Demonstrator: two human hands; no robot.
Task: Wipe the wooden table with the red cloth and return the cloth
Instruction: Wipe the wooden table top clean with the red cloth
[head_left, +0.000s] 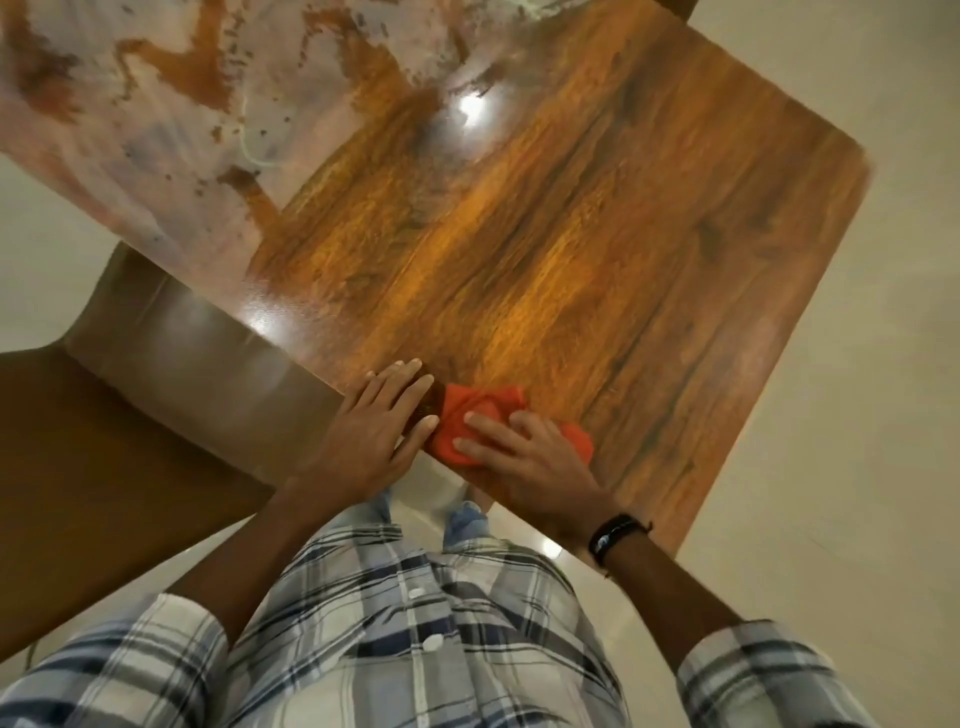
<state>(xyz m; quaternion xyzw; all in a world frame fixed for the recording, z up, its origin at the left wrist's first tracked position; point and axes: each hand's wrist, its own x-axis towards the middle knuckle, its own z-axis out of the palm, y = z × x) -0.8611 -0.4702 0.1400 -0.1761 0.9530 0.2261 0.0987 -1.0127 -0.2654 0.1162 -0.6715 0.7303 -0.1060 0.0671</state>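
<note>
A bunched red cloth lies near the front edge of the wooden table, pressed flat beneath the spread fingers of the right hand. The left hand rests open and empty just beside it. Soft and light, the cloth should gather easily when pinched at its folds.

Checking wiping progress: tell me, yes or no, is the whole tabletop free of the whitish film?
No: the far left part of the wooden table still carries a whitish film, away from the red cloth.
</note>
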